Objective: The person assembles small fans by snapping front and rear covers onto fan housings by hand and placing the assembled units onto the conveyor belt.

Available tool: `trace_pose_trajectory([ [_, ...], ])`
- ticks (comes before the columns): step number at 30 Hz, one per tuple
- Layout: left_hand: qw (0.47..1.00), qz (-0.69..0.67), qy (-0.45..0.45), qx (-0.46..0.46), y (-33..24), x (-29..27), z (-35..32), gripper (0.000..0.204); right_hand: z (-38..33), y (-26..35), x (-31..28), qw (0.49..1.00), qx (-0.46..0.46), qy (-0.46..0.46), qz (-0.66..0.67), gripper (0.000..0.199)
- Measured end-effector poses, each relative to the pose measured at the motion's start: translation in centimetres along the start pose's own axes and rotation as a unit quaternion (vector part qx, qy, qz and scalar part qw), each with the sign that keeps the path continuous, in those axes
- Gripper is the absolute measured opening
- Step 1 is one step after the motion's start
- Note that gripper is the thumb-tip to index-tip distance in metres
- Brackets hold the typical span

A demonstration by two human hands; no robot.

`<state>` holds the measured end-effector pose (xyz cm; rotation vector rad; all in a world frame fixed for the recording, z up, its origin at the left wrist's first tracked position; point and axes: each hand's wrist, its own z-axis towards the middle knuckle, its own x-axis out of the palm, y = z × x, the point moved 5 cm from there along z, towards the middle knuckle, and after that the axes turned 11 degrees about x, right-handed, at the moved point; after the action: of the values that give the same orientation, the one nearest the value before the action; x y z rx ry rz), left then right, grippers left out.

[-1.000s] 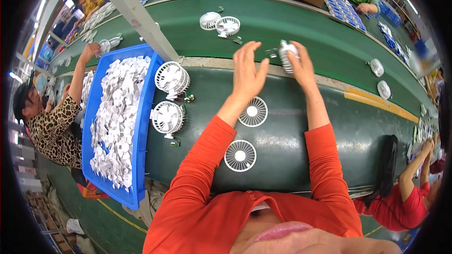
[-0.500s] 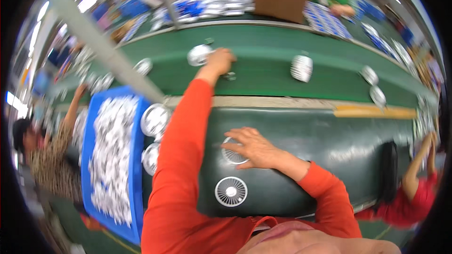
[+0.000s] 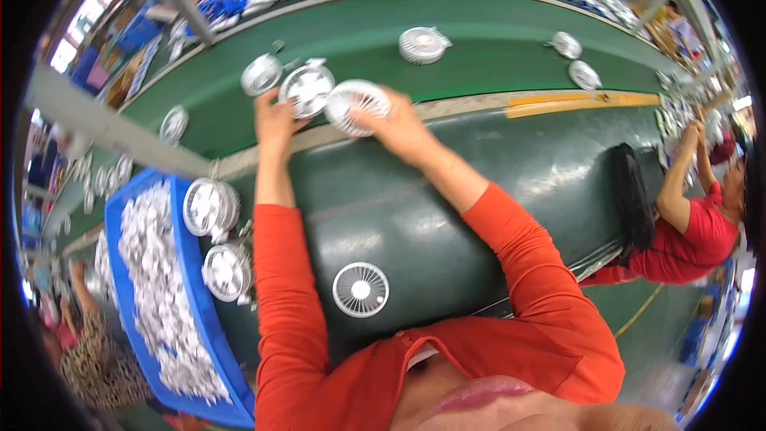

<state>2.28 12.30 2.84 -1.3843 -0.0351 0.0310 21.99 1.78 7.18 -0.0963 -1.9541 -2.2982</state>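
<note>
The left hand (image 3: 275,121)'s grip is now closed on a fan (image 3: 307,92) at the far belt (image 3: 495,41); the right hand (image 3: 399,126) grips a cover (image 3: 357,105) lifted off the bench (image 3: 431,251), leaving one other cover (image 3: 361,290) near.

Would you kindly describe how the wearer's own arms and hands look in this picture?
The left sleeve and right sleeve are plain orange-red, creased, and end partway along the forearms, leaving the wrists uncovered. The left hand and right hand wear no gloves, and no watch or bracelet shows. Any rings are too small to make out.
</note>
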Motion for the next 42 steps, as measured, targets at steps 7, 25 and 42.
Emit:
trace_pose_trajectory([
  [7,0.957,-0.260,0.124,-0.032,-2.7,4.1,-6.8,0.051,1.4,1.4,-0.7,0.970,-0.081,-0.129,-0.190,0.045],
  [25,0.900,-0.433,0.009,-0.046,-3.2,6.6,-7.1,0.040,0.0,-0.7,3.0,0.903,-0.248,-0.014,-0.350,0.076],
  [42,0.935,0.041,-0.101,0.339,-8.0,7.3,-10.7,0.038,-0.2,-1.0,4.8,0.978,0.080,0.076,0.174,0.062],
])
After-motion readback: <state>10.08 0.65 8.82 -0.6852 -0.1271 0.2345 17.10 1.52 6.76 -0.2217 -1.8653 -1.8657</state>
